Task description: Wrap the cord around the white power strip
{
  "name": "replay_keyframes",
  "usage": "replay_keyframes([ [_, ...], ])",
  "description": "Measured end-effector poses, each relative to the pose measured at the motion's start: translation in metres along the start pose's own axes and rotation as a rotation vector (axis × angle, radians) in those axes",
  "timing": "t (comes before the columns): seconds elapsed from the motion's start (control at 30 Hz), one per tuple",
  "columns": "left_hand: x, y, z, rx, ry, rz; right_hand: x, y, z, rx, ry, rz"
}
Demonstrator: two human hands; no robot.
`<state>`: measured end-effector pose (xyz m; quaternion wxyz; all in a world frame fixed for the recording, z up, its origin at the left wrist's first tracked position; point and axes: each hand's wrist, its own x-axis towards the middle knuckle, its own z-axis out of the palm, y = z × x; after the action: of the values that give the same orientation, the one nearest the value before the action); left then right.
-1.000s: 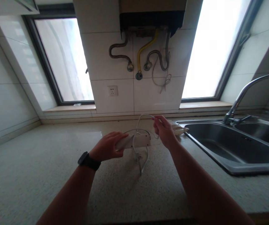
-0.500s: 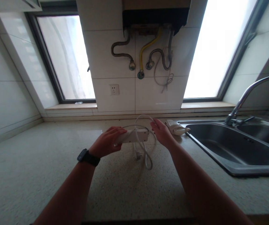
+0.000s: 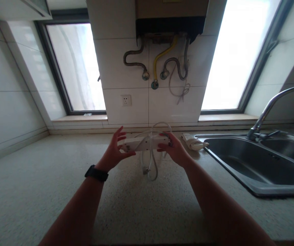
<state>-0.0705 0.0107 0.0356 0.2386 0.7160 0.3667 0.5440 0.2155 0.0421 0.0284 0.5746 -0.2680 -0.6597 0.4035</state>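
Observation:
A white power strip point(image 3: 139, 143) is held above the countertop, its long side across my view. Its pale cord point(image 3: 152, 153) loops over and around the strip, and the plug point(image 3: 145, 170) hangs below. My right hand point(image 3: 173, 147) grips the strip's right end, with a part of the cord by the fingers. At the left end, my left hand point(image 3: 115, 150) has its fingers spread, thumb below and fingertips close to the strip. Whether the left fingertips touch it, I cannot tell. On the left wrist is a black watch point(image 3: 96, 173).
A bundled white cord point(image 3: 194, 142) lies on the speckled countertop point(image 3: 59, 191) beside the steel sink point(image 3: 254, 187) with its faucet point(image 3: 267, 106). A wall socket point(image 3: 126, 100) sits behind, under pipes point(image 3: 158, 61) from a wall-mounted heater point(image 3: 171, 25).
My left hand has loosened from the strip and spread its fingers. My right hand has gone from the cord to the strip's right end. The hanging plug has shifted slightly left.

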Motion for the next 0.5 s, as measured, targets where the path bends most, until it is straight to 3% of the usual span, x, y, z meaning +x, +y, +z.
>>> replay_keyframes([
  [0.17, -0.001, -0.006, 0.013, -0.545, -0.159, -0.402, 0.002, -0.004, -0.006, 0.014, 0.105, -0.065],
  [0.27, -0.002, 0.0, 0.02, -0.772, -0.184, -0.52, 0.002, -0.005, -0.006, 0.031, 0.119, -0.062],
  [0.37, 0.0, 0.002, 0.019, -0.813, -0.061, -0.458, 0.003, -0.004, -0.007, 0.018, 0.124, -0.067],
  [0.5, 0.006, -0.001, 0.001, -0.745, 0.235, -0.381, 0.005, -0.003, -0.017, -0.007, 0.162, -0.069],
])
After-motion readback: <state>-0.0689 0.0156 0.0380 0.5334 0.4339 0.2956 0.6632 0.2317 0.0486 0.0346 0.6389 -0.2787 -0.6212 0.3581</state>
